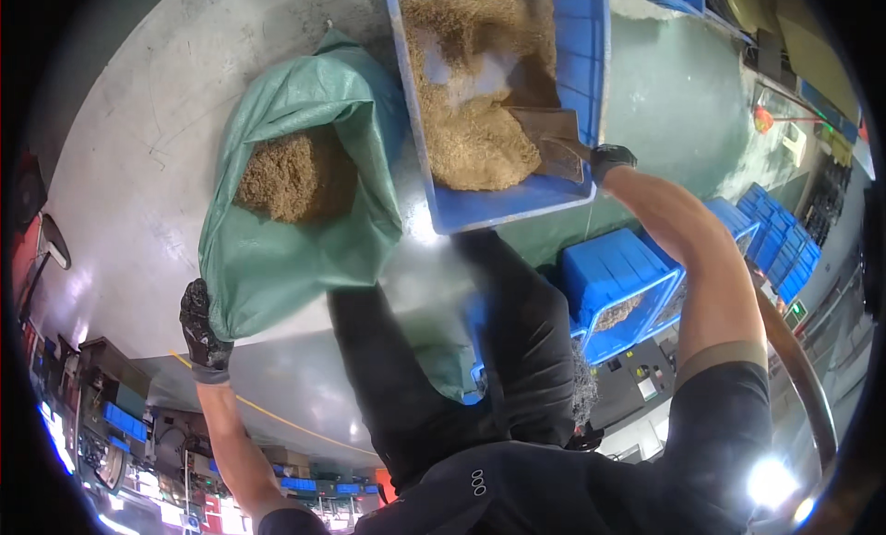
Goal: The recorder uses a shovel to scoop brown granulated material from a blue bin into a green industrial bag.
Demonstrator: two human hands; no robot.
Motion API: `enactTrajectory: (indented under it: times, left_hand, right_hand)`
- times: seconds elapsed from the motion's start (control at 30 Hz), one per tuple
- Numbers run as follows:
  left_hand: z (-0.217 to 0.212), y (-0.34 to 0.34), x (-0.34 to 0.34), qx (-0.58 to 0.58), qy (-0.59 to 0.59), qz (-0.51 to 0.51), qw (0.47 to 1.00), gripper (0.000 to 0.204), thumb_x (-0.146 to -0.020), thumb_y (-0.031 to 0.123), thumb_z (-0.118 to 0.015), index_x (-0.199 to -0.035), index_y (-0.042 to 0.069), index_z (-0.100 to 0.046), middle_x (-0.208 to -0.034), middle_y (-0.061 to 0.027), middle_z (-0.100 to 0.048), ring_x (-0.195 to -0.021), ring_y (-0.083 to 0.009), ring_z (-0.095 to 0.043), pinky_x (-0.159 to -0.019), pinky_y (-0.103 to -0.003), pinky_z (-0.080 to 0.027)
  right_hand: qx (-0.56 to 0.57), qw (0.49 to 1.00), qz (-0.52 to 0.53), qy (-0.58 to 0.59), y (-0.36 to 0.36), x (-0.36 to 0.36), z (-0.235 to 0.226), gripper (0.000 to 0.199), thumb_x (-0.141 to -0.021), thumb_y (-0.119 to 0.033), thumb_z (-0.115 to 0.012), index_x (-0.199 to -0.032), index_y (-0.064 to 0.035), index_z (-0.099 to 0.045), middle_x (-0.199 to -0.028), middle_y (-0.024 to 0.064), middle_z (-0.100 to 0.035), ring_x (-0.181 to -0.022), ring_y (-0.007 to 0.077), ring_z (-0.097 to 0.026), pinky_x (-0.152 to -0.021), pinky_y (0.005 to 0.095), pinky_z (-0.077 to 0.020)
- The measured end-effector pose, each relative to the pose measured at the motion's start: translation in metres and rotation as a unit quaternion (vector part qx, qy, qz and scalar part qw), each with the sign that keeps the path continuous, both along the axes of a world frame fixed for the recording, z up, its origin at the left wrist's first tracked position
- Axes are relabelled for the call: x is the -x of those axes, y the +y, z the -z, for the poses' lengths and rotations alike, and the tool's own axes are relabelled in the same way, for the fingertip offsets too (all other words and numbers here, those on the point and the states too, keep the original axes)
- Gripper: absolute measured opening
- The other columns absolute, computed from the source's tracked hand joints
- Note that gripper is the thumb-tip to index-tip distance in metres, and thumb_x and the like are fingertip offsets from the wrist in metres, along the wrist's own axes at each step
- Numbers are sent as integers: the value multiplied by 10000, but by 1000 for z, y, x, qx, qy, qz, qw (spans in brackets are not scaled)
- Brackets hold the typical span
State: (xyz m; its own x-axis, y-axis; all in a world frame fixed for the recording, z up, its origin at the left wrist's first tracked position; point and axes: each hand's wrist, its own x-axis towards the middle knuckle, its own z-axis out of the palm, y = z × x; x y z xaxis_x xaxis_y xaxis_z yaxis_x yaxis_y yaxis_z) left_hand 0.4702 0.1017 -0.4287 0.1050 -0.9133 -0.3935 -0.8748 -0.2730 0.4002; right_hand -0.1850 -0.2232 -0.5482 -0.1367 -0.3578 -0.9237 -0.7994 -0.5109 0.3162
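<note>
My left hand [205, 330], in a black glove, is closed on the near left edge of a green woven sack [305, 267]. The sack's mouth gapes toward me, and a heap of coarse brown granules [284, 177] shows inside. To its right lies a blue plastic bin [602, 73] holding lighter tan granules [480, 147]. My right hand [613, 162], also gloved in black, grips the handle of a brown scoop [551, 131] at the bin's right wall. The scoop's blade is inside the bin, against the granules; my fingers partly hide the handle.
My legs [397, 378] are just below the sack and bin. Several blue crates [620, 267] stand at the right, some with granules in them. Stacked blue crates [780, 244] are farther right. A yellow line [286, 420] runs along the floor at lower left.
</note>
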Motion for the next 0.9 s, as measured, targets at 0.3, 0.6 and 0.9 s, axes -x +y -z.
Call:
enactTrajectory:
  times: [0.3,0.6,0.9]
  left_hand:
    - [19,55,-14,-6,-30,54,998,654,-712,215,-726,-1277,22,-461,-1274,-176,-483,-1188,-355,-446,-1013,-445,-348]
    - [26,80,-24,-64,90,-161,981,615,-773,129,-665,-1325,36,-410,-1324,-166,-447,-1234,-325,-417,-1032,-443,-341]
    - [15,64,0,-54,126,-196,971,559,-801,137,-628,-1312,23,-431,-1305,-163,-471,-1189,-304,-461,-1008,-420,-370]
  right_hand:
    - [-34,999,23,31,-1,30,34,269,-817,-154,-484,-993,-54,-661,-986,178,-654,-939,310,-640,-799,406,-502]
    - [-26,999,40,12,11,47,54,244,-828,-220,-503,-939,-77,-666,-944,177,-658,-897,330,-641,-771,420,-504]
    - [-54,994,34,-86,36,22,122,265,-827,-243,-487,-951,-80,-656,-943,176,-658,-896,332,-639,-761,418,-507]
